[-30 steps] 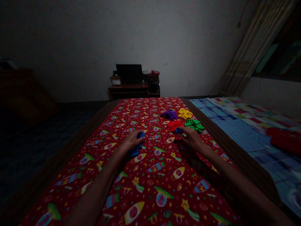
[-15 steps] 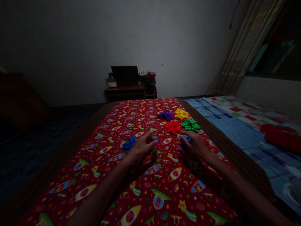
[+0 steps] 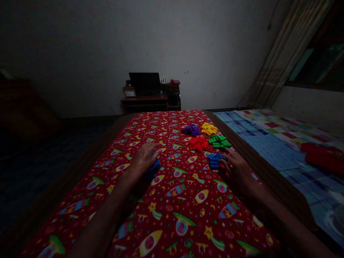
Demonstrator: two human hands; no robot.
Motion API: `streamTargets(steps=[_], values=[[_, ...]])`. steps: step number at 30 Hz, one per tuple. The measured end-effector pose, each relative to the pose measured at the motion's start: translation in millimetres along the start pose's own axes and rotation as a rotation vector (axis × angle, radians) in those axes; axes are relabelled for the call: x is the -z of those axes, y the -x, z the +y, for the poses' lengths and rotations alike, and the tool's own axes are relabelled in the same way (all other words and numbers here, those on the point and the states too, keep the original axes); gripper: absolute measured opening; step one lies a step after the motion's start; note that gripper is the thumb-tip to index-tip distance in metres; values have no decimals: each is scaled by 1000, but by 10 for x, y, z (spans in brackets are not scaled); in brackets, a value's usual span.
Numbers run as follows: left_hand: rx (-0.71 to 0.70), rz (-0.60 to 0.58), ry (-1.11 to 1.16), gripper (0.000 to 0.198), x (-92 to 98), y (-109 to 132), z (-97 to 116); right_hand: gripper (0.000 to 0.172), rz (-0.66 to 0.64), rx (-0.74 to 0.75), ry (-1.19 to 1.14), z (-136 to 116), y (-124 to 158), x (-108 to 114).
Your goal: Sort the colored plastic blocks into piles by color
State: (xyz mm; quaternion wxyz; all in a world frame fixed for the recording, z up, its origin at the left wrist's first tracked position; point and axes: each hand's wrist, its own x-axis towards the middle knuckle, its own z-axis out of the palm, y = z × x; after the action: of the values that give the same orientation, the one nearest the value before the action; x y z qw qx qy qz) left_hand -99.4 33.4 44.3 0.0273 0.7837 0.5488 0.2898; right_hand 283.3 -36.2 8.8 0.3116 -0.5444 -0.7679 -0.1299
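Observation:
My left hand [image 3: 143, 159] is over the left heap of small blue cylindrical pieces [image 3: 153, 170] and hides part of it. Its thumb and fingers are apart, and I see no piece held between them. A second blue heap [image 3: 214, 161] lies on the right side of the patterned red cloth. My right hand [image 3: 237, 166] is at the right edge of that heap, fingers spread, fingertips beside or touching the outermost blue pieces. Just beyond lie heaps of red pieces [image 3: 198, 143] and green pieces [image 3: 219, 142].
Farther back on the red cloth [image 3: 177, 204] are purple pieces [image 3: 191, 129] and yellow pieces [image 3: 209, 128]. Brown edging [image 3: 255, 168] borders the cloth. A bed with a checked blue sheet [image 3: 266, 152] stands at right, and a desk with a dark monitor [image 3: 145, 83] by the wall.
My left hand has moved left, from the middle of the cloth to over the left blue heap. My right hand has drawn back to the right, uncovering the right blue heap.

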Motion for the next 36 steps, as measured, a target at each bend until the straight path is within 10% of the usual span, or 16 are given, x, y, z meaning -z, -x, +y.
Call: streamTargets(steps=[11,21,25,31,36], values=[[320,-169,170,42,-87,-44,-267,44,21,35,-56,-46,35,-193],[153,-282,847,51,-141,71,659,35,-216,232,-536,-1174,-398,-322],[32,-326,607,43,-67,112,657,20,-212,71,-560,-947,-389,-199],[-10,-332,-39,43,65,150,20,28,-108,-18,-264,-83,-114,77],[27,-466,-34,32,-5,137,-51,30,-178,-2,-174,130,2,91]])
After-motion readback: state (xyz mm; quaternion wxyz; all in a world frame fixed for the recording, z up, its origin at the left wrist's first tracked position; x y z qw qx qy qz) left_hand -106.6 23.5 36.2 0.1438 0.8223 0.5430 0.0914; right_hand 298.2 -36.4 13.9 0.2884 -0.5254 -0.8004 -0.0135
